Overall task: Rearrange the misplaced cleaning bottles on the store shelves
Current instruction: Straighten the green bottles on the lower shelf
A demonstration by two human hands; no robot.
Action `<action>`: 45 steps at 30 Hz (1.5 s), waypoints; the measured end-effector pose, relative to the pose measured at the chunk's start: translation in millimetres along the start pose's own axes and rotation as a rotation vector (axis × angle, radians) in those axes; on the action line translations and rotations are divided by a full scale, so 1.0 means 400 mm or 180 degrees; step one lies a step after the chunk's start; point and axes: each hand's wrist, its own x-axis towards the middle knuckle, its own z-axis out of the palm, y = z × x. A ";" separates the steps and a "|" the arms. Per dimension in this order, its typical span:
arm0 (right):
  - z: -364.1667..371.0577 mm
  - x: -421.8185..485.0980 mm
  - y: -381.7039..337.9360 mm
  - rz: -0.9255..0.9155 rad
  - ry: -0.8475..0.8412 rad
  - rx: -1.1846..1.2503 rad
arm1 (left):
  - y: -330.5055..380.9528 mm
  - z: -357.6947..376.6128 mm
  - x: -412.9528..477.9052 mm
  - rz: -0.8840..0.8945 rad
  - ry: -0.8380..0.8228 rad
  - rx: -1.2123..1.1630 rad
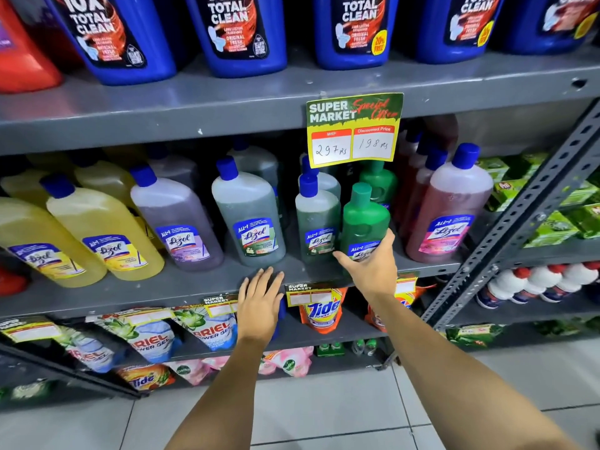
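On the middle shelf (194, 287), right of centre, the right hand (370, 264) wraps the base of a green bottle (365, 219) standing beside a dark-green Lizol bottle (316, 222). Left hand (259, 303) rests flat, fingers spread, on the shelf's near edge, holding nothing.

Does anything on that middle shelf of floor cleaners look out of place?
Yes. The opaque green bottle under the right hand stands out: its cap is green, while neighbouring Lizol bottles are translucent with blue caps. Nothing looks spilled.
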 end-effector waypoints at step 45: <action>-0.011 0.112 0.095 0.0095 0.0114 -0.0233 | 0.006 0.000 -0.004 -0.0079 0.0101 -0.0042</action>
